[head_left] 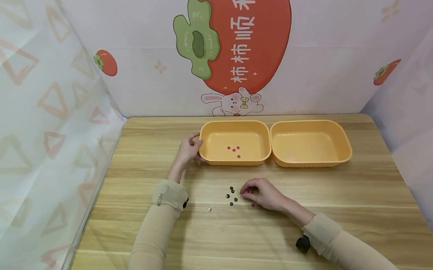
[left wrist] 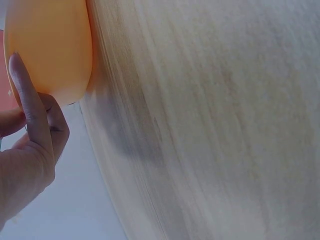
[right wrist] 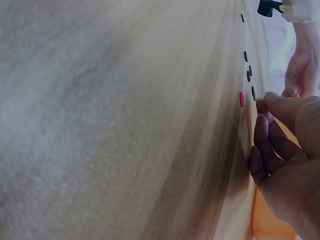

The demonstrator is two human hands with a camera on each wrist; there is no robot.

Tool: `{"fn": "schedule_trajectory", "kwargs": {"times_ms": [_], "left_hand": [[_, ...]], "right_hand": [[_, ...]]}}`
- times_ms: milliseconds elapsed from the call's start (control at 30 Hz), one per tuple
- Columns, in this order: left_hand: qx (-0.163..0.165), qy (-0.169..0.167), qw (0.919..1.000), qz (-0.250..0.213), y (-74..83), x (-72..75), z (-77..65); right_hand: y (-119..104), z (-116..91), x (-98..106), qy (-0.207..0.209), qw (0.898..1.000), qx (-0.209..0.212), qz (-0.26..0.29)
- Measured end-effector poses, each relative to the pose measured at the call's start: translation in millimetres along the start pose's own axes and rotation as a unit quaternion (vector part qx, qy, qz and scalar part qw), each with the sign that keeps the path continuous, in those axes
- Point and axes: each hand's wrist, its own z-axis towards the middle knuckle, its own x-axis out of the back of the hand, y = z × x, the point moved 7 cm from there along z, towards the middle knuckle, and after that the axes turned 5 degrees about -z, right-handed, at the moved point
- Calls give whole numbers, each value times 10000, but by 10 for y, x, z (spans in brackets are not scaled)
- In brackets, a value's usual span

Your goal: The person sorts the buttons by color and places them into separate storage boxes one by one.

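Note:
My left hand [head_left: 190, 148] grips the left end of an orange tray [head_left: 237, 162]; in the left wrist view its fingers [left wrist: 32, 107] lie against the tray's outer wall [left wrist: 55, 50]. Several small red discs [head_left: 234, 150] lie inside that tray. Low over the table, my right hand [head_left: 264, 194] has its thumb and fingers curled together, with a bit of red showing at the fingertips; they seem to pinch a small red disc, mostly hidden. Another red disc [head_left: 253, 205] lies beside the hand. Several dark discs [head_left: 231, 204] are scattered left of its fingertips.
A second orange tray [head_left: 312, 163] stands right against the first. One silvery disc [head_left: 210, 209] lies apart on the wooden table [head_left: 228, 248], left of the dark ones. Printed cloth [head_left: 148, 85] hangs behind the table and at both sides.

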Motion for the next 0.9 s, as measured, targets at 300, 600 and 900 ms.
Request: {"fn": "schedule_trajectory", "kwargs": {"times_ms": [300, 600, 900], "left_hand": [[68, 14, 10000, -23, -6, 1, -6], [41, 19, 10000, 35, 4, 5, -5], [83, 0, 10000, 17, -5, -7, -9]], "right_hand": [[-1, -61, 62, -32, 9999, -43, 138], [-122, -145, 245, 428, 9986, 308, -42], [-338, -292, 485, 961, 9934, 596, -211]]}}
